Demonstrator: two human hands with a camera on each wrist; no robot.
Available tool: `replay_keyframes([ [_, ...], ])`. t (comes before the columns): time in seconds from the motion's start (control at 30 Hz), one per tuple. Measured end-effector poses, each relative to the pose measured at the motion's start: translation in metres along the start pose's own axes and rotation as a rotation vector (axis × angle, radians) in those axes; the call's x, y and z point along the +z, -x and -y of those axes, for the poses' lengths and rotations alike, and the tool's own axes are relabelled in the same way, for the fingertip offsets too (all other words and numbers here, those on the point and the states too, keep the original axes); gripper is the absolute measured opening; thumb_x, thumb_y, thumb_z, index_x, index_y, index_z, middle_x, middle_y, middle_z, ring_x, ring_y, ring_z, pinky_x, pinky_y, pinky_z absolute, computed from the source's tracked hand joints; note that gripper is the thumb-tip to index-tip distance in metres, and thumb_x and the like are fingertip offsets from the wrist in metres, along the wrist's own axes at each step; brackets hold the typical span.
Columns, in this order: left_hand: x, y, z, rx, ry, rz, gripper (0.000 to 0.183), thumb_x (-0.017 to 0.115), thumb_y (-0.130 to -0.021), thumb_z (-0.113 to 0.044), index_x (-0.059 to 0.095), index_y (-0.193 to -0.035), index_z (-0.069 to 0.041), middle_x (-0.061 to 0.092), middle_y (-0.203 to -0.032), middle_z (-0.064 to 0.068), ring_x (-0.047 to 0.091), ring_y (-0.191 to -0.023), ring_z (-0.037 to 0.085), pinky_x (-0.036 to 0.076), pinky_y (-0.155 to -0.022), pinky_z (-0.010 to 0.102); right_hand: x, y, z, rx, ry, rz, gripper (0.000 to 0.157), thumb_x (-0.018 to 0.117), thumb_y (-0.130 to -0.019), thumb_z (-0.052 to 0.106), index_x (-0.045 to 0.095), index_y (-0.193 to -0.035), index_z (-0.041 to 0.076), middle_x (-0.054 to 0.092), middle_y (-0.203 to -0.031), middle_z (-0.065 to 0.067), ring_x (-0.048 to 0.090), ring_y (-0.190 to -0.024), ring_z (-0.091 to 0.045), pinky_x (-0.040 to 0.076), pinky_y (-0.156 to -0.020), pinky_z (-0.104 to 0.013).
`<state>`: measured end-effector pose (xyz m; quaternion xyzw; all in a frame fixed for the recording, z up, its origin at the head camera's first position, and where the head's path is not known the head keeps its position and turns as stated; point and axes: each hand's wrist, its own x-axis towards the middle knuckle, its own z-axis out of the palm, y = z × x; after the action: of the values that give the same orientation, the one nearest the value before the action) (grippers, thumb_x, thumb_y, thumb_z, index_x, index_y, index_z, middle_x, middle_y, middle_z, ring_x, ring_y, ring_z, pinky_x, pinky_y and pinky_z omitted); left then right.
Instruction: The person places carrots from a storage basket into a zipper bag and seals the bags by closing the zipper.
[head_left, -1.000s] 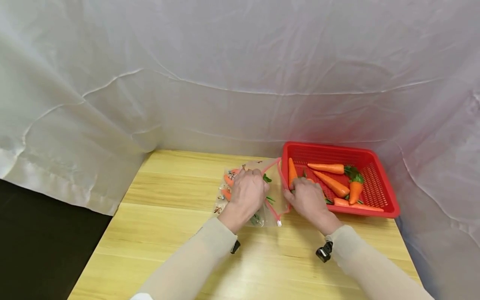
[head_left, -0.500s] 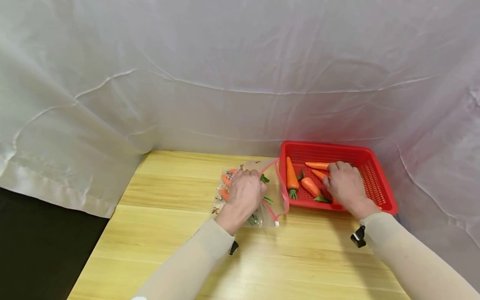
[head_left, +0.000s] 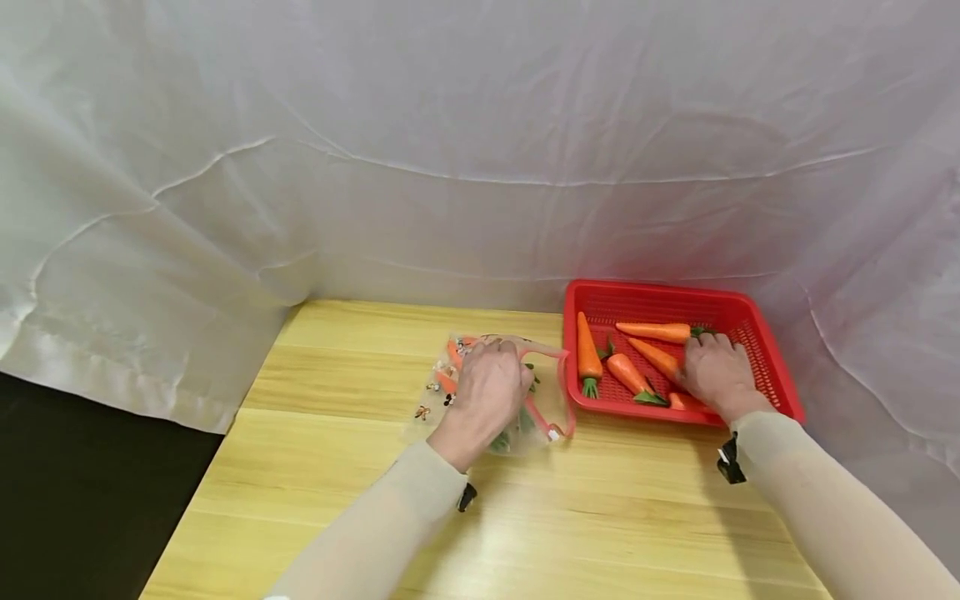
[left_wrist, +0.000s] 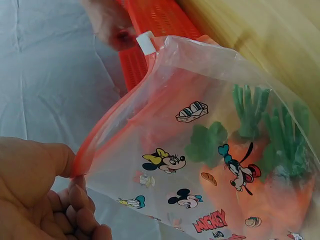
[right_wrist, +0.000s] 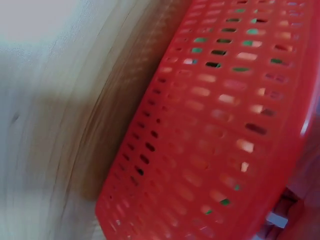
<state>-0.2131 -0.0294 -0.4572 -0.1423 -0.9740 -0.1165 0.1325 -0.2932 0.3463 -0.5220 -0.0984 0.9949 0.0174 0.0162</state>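
Note:
My left hand (head_left: 489,387) pinches the mouth of a clear zip bag (left_wrist: 165,130) between thumb and fingers. Cartoon prints cover the bag, which has a pink zip with a white slider (left_wrist: 146,43). Carrots (left_wrist: 240,195) with green tops lie inside it, and its mouth gapes toward the red basket (head_left: 776,367). My right hand (head_left: 720,371) reaches into the right side of that basket, fingers down among the carrots. I cannot tell whether it grips one, since its fingertips are hidden. In the right wrist view the basket wall (right_wrist: 200,125) blocks most of the hand.
Several carrots lie in the basket, one upright along its left wall (head_left: 588,346) and one near the back (head_left: 652,332). The wooden table (head_left: 337,417) extends to the left and front. A pale cloth curtain (head_left: 450,233) rises behind.
My right hand has moved from the basket's left side to its right side, uncovering the carrots at left. My left hand stays at the bag, whose mouth edge has lifted and opened wider.

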Motion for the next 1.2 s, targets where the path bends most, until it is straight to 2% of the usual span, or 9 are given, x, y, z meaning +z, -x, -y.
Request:
replay_keyframes([
  [0.13,0.001,0.000,0.002,0.003,-0.008,-0.002,0.015,0.066,-0.094,-0.015,0.067,-0.083,-0.005,0.054,-0.065,0.000,0.047,-0.063,0.017,0.045,-0.071,0.030,0.004,-0.001,-0.004,0.019,0.015,0.077,0.058,0.072,-0.095,0.035,0.056,-0.125,-0.012,0.057,-0.125,-0.034,0.048,-0.118,-0.055,0.040,-0.094,-0.070],
  [0.4,0.000,0.001,0.002,-0.005,-0.024,0.004,0.014,0.067,-0.093,-0.016,0.067,-0.084,-0.006,0.057,-0.067,0.001,0.048,-0.063,0.018,0.045,-0.070,0.030,0.015,-0.004,-0.015,0.025,0.039,0.135,0.061,0.073,-0.094,0.036,0.058,-0.130,-0.010,0.054,-0.129,-0.035,0.043,-0.123,-0.057,0.036,-0.097,-0.074],
  [0.6,0.000,0.002,0.004,-0.001,-0.035,-0.009,0.017,0.069,-0.093,-0.019,0.065,-0.081,-0.008,0.057,-0.066,0.001,0.049,-0.062,0.018,0.045,-0.070,0.030,0.019,-0.006,-0.022,0.052,0.018,0.192,0.048,0.070,-0.095,0.035,0.067,-0.121,-0.005,0.051,-0.129,-0.036,0.035,-0.126,-0.060,0.032,-0.100,-0.078],
  [0.7,0.001,0.002,0.005,0.000,-0.038,-0.014,0.020,0.069,-0.094,-0.020,0.062,-0.079,-0.010,0.054,-0.065,-0.001,0.046,-0.059,0.016,0.043,-0.070,0.029,0.019,-0.007,-0.024,0.055,0.013,0.216,0.046,0.069,-0.095,0.034,0.068,-0.120,-0.005,0.049,-0.130,-0.038,0.034,-0.126,-0.062,0.032,-0.100,-0.078],
  [1.03,-0.002,0.003,0.006,-0.005,-0.015,-0.016,0.018,0.068,-0.092,-0.017,0.061,-0.078,-0.009,0.054,-0.066,0.000,0.044,-0.058,0.014,0.040,-0.069,0.028,0.020,-0.005,-0.023,0.067,0.006,0.195,0.056,0.072,-0.094,0.034,0.062,-0.125,-0.012,0.049,-0.130,-0.040,0.035,-0.124,-0.061,0.033,-0.099,-0.077],
  [1.2,-0.002,0.004,0.007,-0.013,-0.009,-0.014,0.018,0.068,-0.093,-0.018,0.061,-0.078,-0.010,0.055,-0.066,0.000,0.046,-0.059,0.015,0.041,-0.069,0.028,0.022,-0.006,-0.022,0.060,0.001,0.186,0.052,0.072,-0.093,0.032,0.064,-0.122,-0.010,0.050,-0.128,-0.039,0.036,-0.123,-0.061,0.035,-0.096,-0.075],
])
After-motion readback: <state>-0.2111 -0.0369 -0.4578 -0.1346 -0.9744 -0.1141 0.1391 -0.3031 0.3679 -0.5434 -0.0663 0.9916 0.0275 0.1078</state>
